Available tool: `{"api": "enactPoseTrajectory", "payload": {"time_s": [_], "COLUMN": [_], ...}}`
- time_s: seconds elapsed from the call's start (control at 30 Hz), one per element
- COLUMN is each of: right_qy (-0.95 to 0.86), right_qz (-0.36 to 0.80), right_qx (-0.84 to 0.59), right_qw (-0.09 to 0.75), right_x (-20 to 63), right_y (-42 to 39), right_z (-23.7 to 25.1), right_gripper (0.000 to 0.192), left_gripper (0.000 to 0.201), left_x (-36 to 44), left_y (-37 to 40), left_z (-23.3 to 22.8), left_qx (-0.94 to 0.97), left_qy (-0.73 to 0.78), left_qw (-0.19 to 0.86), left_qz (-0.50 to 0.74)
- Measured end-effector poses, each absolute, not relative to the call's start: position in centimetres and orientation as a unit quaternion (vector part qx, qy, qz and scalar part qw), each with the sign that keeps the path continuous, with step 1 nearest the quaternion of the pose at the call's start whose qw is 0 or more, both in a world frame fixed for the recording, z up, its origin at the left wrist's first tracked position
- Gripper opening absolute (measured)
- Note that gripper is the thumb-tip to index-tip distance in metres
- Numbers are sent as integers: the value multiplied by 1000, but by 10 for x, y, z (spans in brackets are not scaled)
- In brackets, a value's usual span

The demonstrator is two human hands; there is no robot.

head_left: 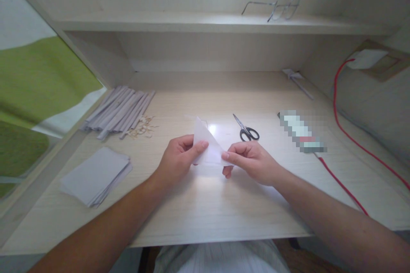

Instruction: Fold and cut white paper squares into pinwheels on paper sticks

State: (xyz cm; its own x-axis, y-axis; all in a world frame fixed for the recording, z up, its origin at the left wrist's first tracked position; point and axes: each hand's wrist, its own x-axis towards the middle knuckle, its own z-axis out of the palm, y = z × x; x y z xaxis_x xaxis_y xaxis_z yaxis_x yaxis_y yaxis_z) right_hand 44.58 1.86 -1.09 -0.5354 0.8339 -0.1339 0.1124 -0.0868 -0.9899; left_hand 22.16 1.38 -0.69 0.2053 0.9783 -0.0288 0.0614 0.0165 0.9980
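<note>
Between my two hands is a small sheet of white paper point(209, 149), folded so that a pointed corner stands up. My left hand point(181, 155) pinches its left side, thumb lying on the face of the paper. The lower right corner is gripped between thumb and fingers of my right hand point(251, 160). Both hands are above the middle of the desk. Just beyond my right hand lie scissors point(245, 130) with black handles, blades pointing away to the left. A stack of white paper sheets point(96, 175) rests to the left of my left hand.
Many rolled paper sticks point(120, 108) lie at the back left, beside a small heap of thin tan ties point(142, 127). On the right are a blurred-out phone point(303, 132) and a red cable point(342, 183). A paper piece with a stick point(297, 81) lies far right. Glasses point(282, 7) sit on the shelf point(192, 21).
</note>
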Motion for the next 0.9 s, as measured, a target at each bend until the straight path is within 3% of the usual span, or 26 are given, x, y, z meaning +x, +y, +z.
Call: {"api": "enactPoseTrajectory", "payload": {"time_s": [0.4,0.73,0.9], "right_qy": [-627,-504,-582], "right_qz": [603,586,530], "right_qx": [-388,-417,-429], "right_qw": [304,478,443], "right_x": [446,453,453], "right_y": [20,33,31], "right_z": [-11,-16,-13], "right_gripper": [37,25,24], "left_gripper": [33,26,20], "left_x": [219,221,215], "left_y": [18,15,21], "left_z": [-13,-15,-8], "left_qx": [511,526,511], "left_qy": [484,430,448], "left_qw": [514,593,585], "left_qz": [490,432,443]}}
